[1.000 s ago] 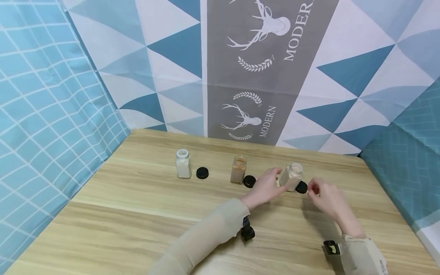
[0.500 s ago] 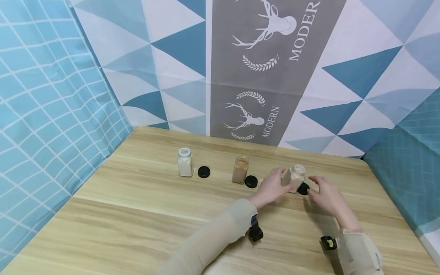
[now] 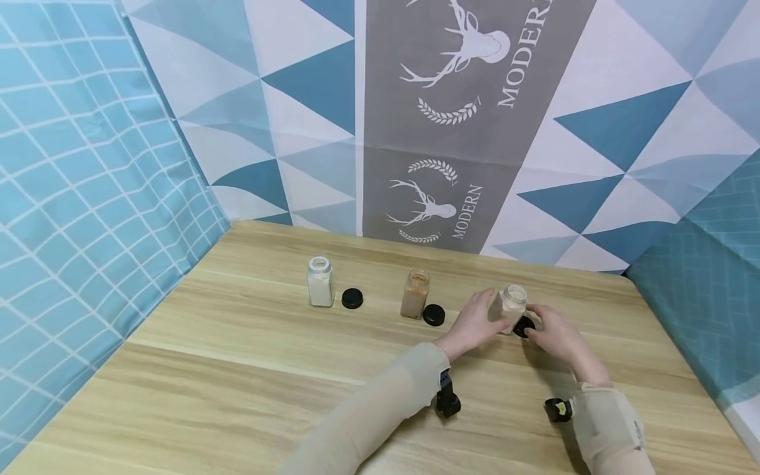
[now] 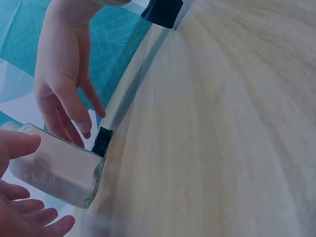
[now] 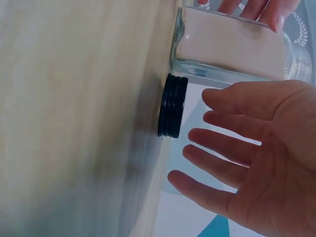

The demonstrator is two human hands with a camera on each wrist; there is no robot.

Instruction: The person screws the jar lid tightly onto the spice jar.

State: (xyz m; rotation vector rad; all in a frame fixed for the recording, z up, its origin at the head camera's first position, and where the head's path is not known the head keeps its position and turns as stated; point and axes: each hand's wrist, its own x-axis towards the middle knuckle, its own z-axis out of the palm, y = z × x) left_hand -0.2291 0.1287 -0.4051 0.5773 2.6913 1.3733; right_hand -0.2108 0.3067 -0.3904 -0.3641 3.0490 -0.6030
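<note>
Clear glass forms the rightmost jar [image 3: 513, 307], which stands on the counter [image 3: 237, 376] with the left hand [image 3: 472, 324] curved round it. The right hand [image 3: 555, 335], fingers parted and holding nothing, is near the black lid [image 5: 173, 106] beside the jar.

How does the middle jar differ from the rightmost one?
The middle jar has orange-brown contents; the rightmost jar has pale beige contents. The rightmost jar is between the left hand and right hand; the middle jar stands clear of both. Both are uncapped clear glass.
</note>
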